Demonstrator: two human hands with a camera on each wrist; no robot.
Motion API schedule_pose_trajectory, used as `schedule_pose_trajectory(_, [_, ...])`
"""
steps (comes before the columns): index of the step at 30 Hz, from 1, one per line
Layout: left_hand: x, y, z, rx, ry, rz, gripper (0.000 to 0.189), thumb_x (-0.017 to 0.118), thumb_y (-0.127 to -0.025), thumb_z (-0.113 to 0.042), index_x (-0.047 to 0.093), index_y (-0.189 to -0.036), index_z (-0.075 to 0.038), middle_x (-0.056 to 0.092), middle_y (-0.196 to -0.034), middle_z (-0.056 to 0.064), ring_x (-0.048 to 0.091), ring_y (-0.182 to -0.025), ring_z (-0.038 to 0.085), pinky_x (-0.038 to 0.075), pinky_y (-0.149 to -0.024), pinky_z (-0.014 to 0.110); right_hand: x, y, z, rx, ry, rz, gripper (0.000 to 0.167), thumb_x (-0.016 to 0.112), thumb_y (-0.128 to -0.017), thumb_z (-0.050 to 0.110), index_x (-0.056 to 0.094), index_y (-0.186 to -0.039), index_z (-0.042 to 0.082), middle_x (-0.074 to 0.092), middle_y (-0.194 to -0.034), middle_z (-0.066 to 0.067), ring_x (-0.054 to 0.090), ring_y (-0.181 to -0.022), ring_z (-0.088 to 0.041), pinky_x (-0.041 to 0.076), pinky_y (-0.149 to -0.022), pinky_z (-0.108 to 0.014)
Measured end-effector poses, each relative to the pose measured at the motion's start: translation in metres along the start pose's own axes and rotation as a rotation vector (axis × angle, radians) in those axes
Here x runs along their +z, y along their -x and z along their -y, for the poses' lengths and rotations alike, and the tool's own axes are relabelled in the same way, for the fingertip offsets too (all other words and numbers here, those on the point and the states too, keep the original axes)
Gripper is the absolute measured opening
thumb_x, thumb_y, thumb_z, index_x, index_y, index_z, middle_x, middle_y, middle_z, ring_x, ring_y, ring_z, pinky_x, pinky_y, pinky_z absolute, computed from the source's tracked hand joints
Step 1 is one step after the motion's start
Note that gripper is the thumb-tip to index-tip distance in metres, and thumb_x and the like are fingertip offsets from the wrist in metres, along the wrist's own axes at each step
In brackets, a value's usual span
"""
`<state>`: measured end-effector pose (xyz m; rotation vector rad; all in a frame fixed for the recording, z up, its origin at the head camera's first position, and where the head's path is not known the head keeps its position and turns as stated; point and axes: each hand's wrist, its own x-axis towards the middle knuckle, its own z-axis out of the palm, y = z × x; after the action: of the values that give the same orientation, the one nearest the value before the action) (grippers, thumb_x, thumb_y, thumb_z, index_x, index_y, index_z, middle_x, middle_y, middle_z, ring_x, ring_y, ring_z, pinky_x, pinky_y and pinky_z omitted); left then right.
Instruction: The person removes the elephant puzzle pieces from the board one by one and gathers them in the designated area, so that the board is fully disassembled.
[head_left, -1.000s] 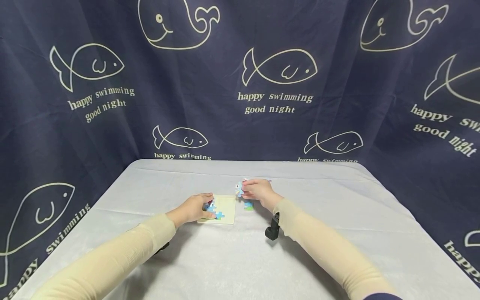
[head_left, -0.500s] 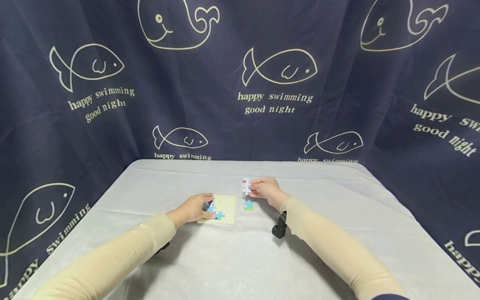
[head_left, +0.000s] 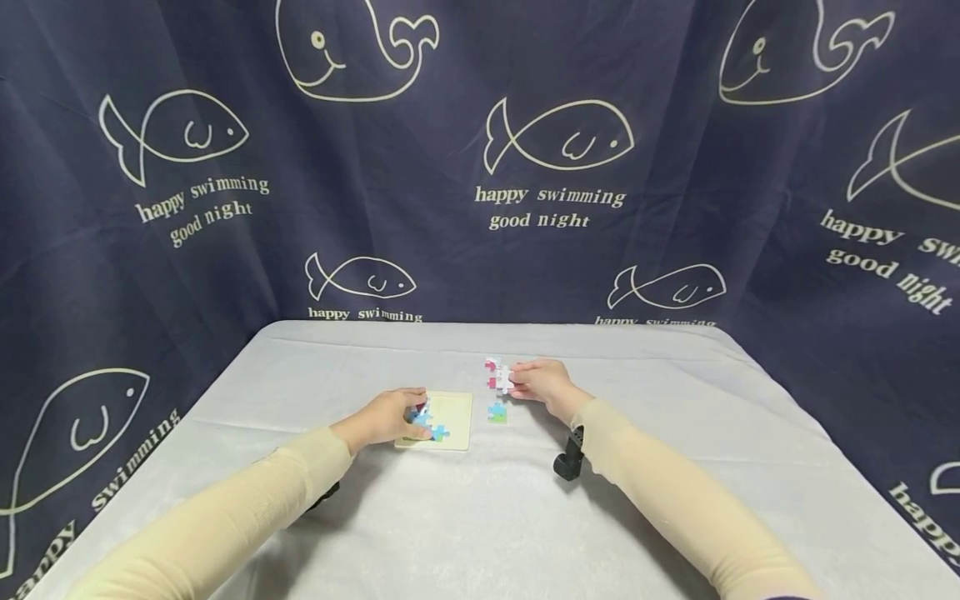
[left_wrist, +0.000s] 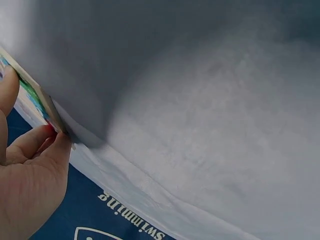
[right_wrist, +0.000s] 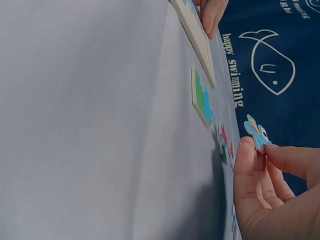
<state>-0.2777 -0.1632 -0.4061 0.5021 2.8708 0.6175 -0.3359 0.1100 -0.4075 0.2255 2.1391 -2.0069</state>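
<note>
I list: left hand (head_left: 385, 416) gripping square pale-wood tray (head_left: 456, 421); right hand (head_left: 545, 385), farther right, pinching multicoloured jigsaw piece (right_wrist: 258, 135); fitting apparently underway, alignment needed next.

Jigsaw pieces beside a partly filled cream tray
The square tray (head_left: 459, 421) lies flat, gripped at its left by the left hand (head_left: 385, 416), which partly covers the blue, green and red pieces (head_left: 440, 433) inside. The right hand (head_left: 543, 385) pinches 1 blue piece with an eye (right_wrist: 259, 137), raised and tilted; 1 green-and-blue piece (head_left: 497, 412) lies flat just right of the tray.
</note>
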Motion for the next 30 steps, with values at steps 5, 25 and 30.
schedule_pose_trajectory(5, [-0.004, 0.000, 0.000, -0.027, 0.044, 0.035, 0.075, 0.079, -0.080, -0.029, 0.047, -0.139, 0.004, 0.040, -0.152, 0.016, 0.033, -0.142, 0.038, 0.027, -0.118, 0.051, -0.007, 0.000, -0.003, 0.001, 0.019, -0.004, 0.031, 0.065, -0.087, -0.003, 0.062, -0.118, -0.011, 0.068, -0.077, -0.004, 0.066, -0.060, -0.009, 0.061, -0.068, -0.024])
schedule_pose_trajectory(25, [-0.008, 0.001, 0.000, -0.056, 0.099, 0.103, 0.080, 0.078, -0.078, -0.027, 0.042, -0.144, -0.001, 0.030, -0.157, 0.012, 0.024, -0.145, 0.038, 0.018, -0.120, 0.056, -0.039, -0.004, -0.011, 0.015, 0.071, -0.029, 0.033, 0.063, -0.089, -0.003, 0.058, -0.120, -0.015, 0.069, -0.076, -0.006, 0.067, -0.059, -0.009, 0.061, -0.066, -0.024])
schedule_pose_trajectory(30, [-0.008, -0.001, 0.000, -0.040, 0.101, 0.102, 0.081, 0.078, -0.078, -0.028, 0.041, -0.145, -0.001, 0.030, -0.158, 0.012, 0.024, -0.146, 0.038, 0.017, -0.120, 0.056, -0.042, -0.007, -0.012, -0.004, 0.084, -0.035, 0.032, 0.063, -0.089, -0.004, 0.059, -0.118, -0.016, 0.071, -0.077, -0.008, 0.067, -0.058, -0.008, 0.061, -0.065, -0.024])
